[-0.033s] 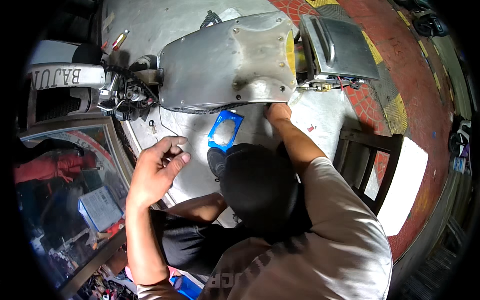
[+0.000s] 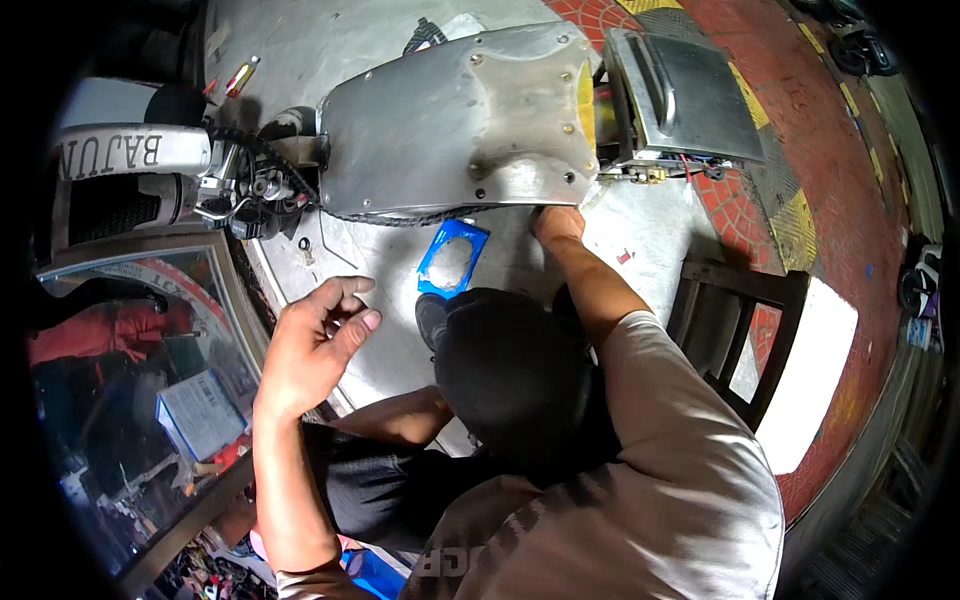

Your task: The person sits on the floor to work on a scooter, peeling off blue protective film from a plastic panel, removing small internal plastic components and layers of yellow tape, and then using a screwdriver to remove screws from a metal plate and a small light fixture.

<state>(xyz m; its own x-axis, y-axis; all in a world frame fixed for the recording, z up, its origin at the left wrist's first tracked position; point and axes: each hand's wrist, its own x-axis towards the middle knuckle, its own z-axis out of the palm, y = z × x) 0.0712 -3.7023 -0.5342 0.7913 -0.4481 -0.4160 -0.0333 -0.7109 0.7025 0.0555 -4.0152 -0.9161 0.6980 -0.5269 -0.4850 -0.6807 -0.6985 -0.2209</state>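
Observation:
A bare metal panel [image 2: 420, 120] with bolts along its edges lies across the upper middle, part of a low machine. At the near edge of this panel, toward its right end, is my right hand [image 2: 560, 224]; its fingertips go under the edge and are hidden. My left hand [image 2: 322, 340] is raised over the floor on the left, fingers loosely curled and thumb apart, with nothing visible between them. Between the hands, a blue packet [image 2: 436, 262] with a pale oval on it lies on the floor near a dark shoe [image 2: 431, 318].
A metal box with a handle [image 2: 690, 95] adjoins the panel's right end. Metal fittings and a black cable [image 2: 262, 180] sit at its left end. A glass case [image 2: 130, 360] stands at left, a dark wooden stool [image 2: 745, 330] at right. A rounded black shape [image 2: 515, 375] fills the near middle.

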